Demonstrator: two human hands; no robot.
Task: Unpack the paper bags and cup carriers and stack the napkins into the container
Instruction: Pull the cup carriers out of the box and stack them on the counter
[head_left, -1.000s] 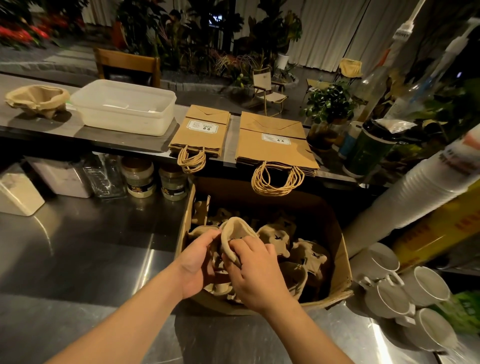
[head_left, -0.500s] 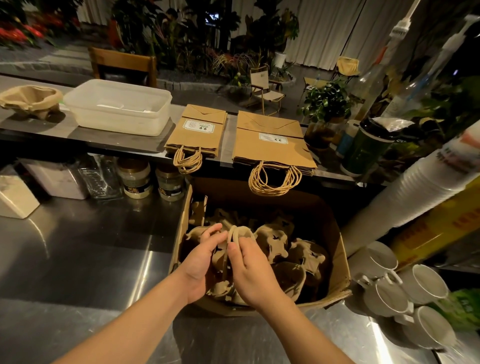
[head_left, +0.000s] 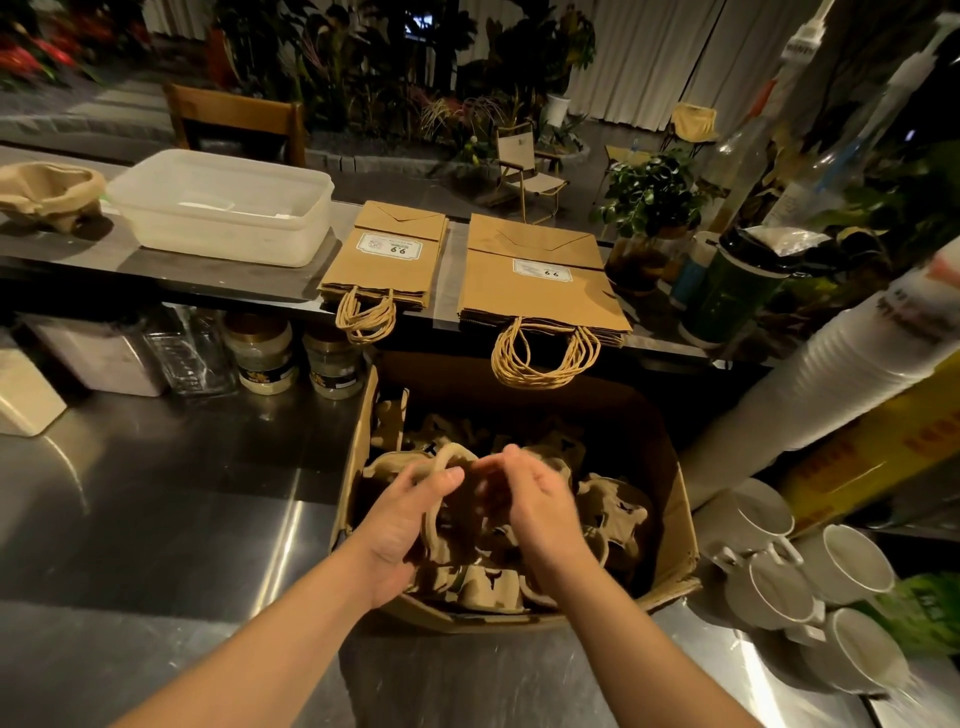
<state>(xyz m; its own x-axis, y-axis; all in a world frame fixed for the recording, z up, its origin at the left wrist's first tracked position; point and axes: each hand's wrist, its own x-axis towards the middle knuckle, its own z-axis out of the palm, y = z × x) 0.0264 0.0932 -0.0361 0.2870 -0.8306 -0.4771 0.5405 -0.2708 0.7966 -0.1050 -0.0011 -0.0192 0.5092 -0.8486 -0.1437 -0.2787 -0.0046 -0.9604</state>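
Inside the cardboard box (head_left: 670, 545) at 6 o'clock, the left hand (head_left: 400, 519) grips a cup carrier (head_left: 441, 467); the blurred right hand (head_left: 540, 499) hovers with fingers loosely spread.

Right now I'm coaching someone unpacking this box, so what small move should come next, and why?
Probably close the left hand round the cup carrier it touches and lift it clear of the cardboard box. Both hands are in the box, the right hand blurred and seemingly empty, and many carriers remain inside.
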